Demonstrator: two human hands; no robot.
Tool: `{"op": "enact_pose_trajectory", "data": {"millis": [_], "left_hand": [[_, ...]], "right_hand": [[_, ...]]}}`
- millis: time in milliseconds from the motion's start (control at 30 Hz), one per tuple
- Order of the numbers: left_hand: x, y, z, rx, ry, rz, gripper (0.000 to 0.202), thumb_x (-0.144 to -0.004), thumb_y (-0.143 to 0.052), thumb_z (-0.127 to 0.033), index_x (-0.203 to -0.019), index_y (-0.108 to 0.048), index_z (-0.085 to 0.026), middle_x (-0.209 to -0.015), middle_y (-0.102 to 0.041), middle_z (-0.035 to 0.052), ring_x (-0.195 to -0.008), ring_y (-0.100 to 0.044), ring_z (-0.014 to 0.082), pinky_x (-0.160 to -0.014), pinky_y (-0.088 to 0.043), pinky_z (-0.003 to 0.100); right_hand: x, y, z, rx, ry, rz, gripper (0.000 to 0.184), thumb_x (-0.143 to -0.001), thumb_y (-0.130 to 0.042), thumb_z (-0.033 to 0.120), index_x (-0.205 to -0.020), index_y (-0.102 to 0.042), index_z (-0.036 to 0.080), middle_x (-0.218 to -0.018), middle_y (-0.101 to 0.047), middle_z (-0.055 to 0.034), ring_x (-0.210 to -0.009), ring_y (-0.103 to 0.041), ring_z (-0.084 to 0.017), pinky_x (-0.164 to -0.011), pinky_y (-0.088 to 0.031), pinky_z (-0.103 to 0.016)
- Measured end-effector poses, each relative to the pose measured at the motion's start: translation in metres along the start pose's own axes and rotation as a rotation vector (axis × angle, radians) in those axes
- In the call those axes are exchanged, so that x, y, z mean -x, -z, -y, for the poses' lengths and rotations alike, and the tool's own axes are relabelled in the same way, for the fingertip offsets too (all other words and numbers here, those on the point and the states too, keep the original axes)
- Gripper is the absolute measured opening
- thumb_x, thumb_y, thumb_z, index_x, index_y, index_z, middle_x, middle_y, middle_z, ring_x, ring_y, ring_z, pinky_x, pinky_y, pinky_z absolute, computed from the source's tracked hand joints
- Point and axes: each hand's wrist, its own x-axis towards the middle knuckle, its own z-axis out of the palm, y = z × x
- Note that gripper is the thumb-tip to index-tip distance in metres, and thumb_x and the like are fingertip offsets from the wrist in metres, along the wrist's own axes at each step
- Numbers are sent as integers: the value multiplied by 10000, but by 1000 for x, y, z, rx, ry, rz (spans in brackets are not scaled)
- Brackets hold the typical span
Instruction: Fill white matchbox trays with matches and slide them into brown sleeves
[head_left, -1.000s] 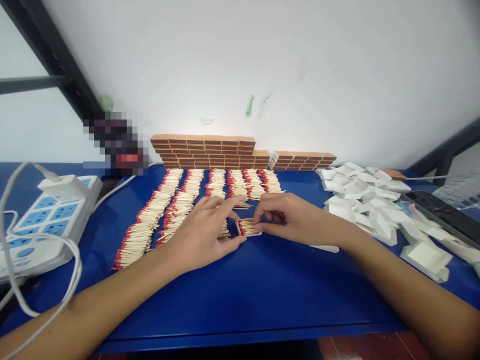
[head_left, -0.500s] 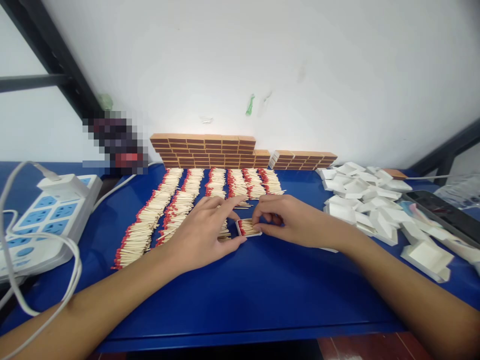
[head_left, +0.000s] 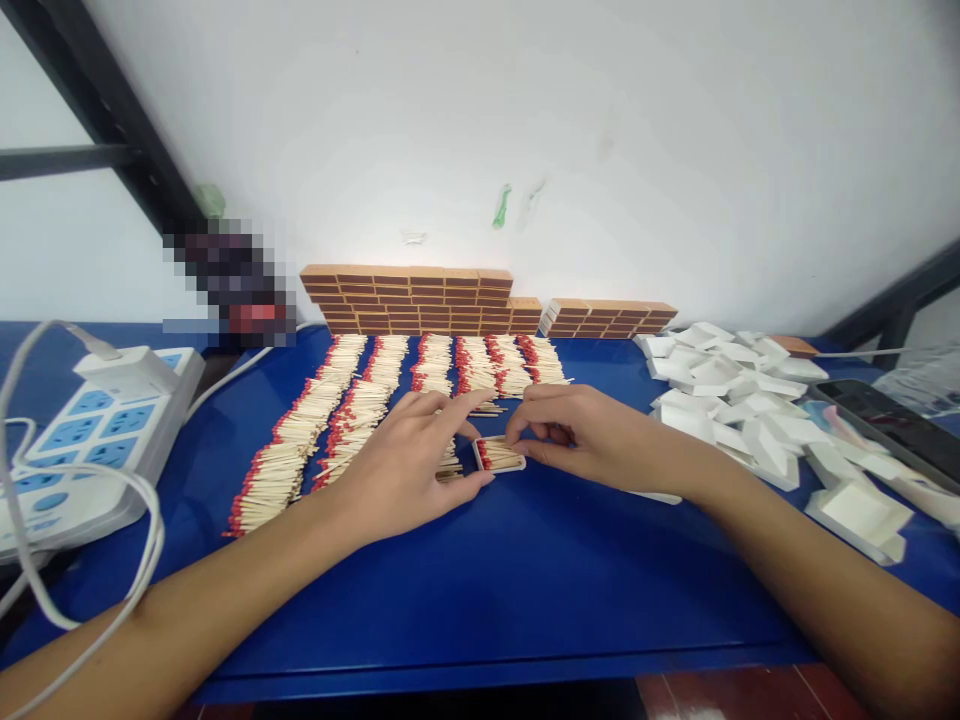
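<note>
A small white matchbox tray (head_left: 511,467) filled with red-headed matches (head_left: 495,453) lies on the blue table between my hands. My left hand (head_left: 409,455) brackets its left end, the thumb at the near edge and a fingertip at the far corner, with the index finger stretched above. Over the right end, my right hand (head_left: 566,430) is closed in a pinch on the matches, its other fingers curled. Rows of loose matches (head_left: 289,455) run back from my left hand, which partly hides some of them. A white piece (head_left: 656,496) lies partly under my right wrist.
Stacked matchboxes (head_left: 420,300) with brown sides stand against the wall, beside a lower stack (head_left: 611,318). Empty white trays (head_left: 720,385) are heaped at right, near a phone (head_left: 885,420). A power strip (head_left: 97,440) with white cables (head_left: 154,540) sits at left.
The tray and my right hand have shifted very slightly to the right. My left hand stays almost still.
</note>
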Motion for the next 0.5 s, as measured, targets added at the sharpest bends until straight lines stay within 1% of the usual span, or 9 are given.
{"op": "enact_pose_trajectory", "data": {"millis": [133, 233, 333, 433, 500], "left_hand": [[0, 0, -2, 5, 1, 0, 740, -920, -817, -318, -1530, -400, -290, -1174, -794, -1, -1200, -643, 278, -1072, -473, 475], [0, 0, -2, 6, -6, -3, 746, -920, -815, -316, -1534, -391, -291, -1166, -798, -4, -1198, -644, 281, -1077, -470, 480], [0, 1, -2, 9, -10, -2, 741, -922, -810, -314, -1533, -392, -305, -1157, -796, -10, -1192, -649, 279, -1074, -471, 477], [0, 1, -1, 10, 0, 3, 721, -926, -805, -319, -1526, -405, -310, -1149, -793, -9, -1178, -653, 277, -1061, -479, 474], [0, 0, 0, 6, 7, 8, 717, -935, -798, -328, -1534, -402, -306, -1150, -792, -3, -1193, -645, 279, -1075, -473, 480]], "right_hand": [[-2, -1, -2, 9, -4, -35, 129, -1030, -637, 304, -1047, -744, 235, -826, -621, -8, -715, -545, -160, -662, -414, -304], [-5, -9, 0, 12, -13, -36, 114, -1026, -642, 287, -1011, -739, 228, -764, -579, 10, -704, -539, -157, -655, -401, -299], [-7, -11, 1, 47, -12, -56, 105, -1019, -642, 273, -980, -725, 223, -762, -589, 9, -719, -552, -159, -668, -402, -298], [-3, 2, -9, 108, -15, -127, 130, -1014, -627, 307, -967, -719, 227, -782, -629, -4, -702, -562, -159, -669, -406, -299], [1, 17, -24, 179, -87, -202, 165, -1004, -604, 333, -956, -721, 228, -797, -654, -21, -688, -570, -166, -661, -404, -309]]}}
